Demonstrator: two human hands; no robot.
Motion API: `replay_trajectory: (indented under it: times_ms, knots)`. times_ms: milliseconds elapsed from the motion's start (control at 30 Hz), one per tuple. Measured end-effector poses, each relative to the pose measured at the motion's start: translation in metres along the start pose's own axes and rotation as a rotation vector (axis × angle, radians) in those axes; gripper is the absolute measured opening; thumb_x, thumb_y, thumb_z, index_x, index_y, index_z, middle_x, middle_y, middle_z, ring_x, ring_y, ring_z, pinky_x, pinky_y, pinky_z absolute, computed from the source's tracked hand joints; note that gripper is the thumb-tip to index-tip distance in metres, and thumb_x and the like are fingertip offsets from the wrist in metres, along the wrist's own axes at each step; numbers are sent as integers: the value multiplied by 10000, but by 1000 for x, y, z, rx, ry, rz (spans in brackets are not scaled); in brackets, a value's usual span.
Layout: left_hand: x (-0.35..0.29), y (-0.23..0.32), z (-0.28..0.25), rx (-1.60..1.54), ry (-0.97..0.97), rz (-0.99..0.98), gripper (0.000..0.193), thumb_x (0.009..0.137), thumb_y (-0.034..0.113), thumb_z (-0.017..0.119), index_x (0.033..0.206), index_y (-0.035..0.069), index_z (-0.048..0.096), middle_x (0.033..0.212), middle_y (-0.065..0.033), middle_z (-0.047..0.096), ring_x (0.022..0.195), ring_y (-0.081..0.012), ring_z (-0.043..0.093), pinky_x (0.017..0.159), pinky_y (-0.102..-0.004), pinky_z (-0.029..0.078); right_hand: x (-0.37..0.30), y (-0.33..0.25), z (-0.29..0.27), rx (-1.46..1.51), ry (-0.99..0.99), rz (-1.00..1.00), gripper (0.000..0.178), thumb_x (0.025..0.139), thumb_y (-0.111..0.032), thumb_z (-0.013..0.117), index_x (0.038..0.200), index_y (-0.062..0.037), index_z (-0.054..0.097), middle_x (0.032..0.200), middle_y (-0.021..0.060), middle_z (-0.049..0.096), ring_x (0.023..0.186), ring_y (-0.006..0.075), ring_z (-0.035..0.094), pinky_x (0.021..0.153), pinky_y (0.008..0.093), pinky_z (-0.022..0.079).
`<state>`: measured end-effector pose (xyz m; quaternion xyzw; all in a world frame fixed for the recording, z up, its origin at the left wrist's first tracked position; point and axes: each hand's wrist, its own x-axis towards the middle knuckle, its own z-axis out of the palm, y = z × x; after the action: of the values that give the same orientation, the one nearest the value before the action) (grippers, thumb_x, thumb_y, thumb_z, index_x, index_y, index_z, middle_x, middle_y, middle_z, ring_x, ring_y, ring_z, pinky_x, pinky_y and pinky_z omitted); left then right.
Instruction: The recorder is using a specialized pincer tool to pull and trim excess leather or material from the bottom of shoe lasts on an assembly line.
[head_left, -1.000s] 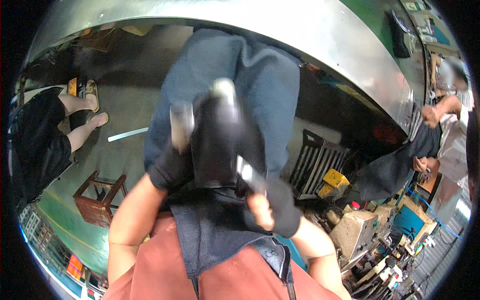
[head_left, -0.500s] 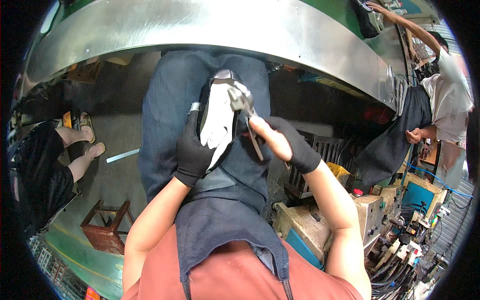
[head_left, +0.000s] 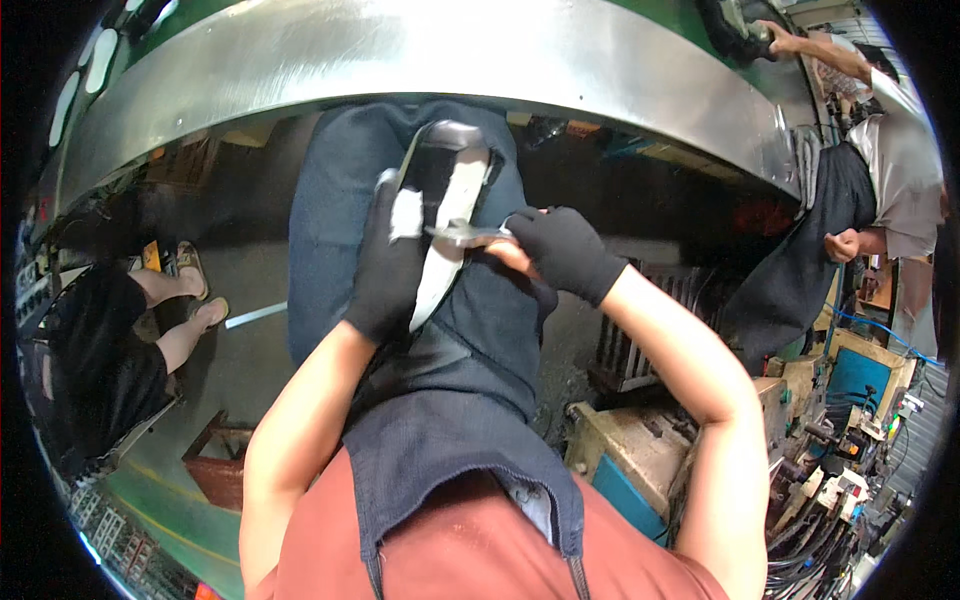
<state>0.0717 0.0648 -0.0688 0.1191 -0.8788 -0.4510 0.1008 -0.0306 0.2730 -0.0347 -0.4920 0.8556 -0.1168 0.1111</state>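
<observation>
A shoe upper (head_left: 455, 134), black with a pale underside (head_left: 438, 285), rests bottom up across my lap, its rounded end pointing away from me. My left hand (head_left: 382, 265), in a black glove with white wrapping at the fingertips, is closed round the shoe's left side. In my gloved right hand (head_left: 560, 250) is a pair of metal pincers (head_left: 462, 234). Their head lies across the middle of the underside, pointing left. My right fingers partly hide the handles, so I cannot tell whether the jaws grip the edge.
A metal-edged bench (head_left: 400, 60) curves ahead of my knees. Machines with cables (head_left: 640, 440) stand at right, where another person (head_left: 890, 180) reaches to a dark shoe (head_left: 735, 30). A seated person's legs (head_left: 175, 330) and a wooden stool (head_left: 220, 465) are at left.
The pincers have swung from upright above the shoe down to lying crosswise on its underside. My right hand turned with them, and the shoe shifted slightly. The other person's arm has lowered.
</observation>
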Motion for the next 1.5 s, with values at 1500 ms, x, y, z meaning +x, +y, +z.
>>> replay_trajectory:
  times_ms: [1500]
  knots:
    - [-62,0,-54,-27,-142,-121,895,700,334,851,1385,-32,407,1278,-276,553,1201,-324,567,989,-371,449,-35,-55,24,699,-58,422,348,960,-353,559,900,-25,660,816,199,659,693,290,634,635,394,468]
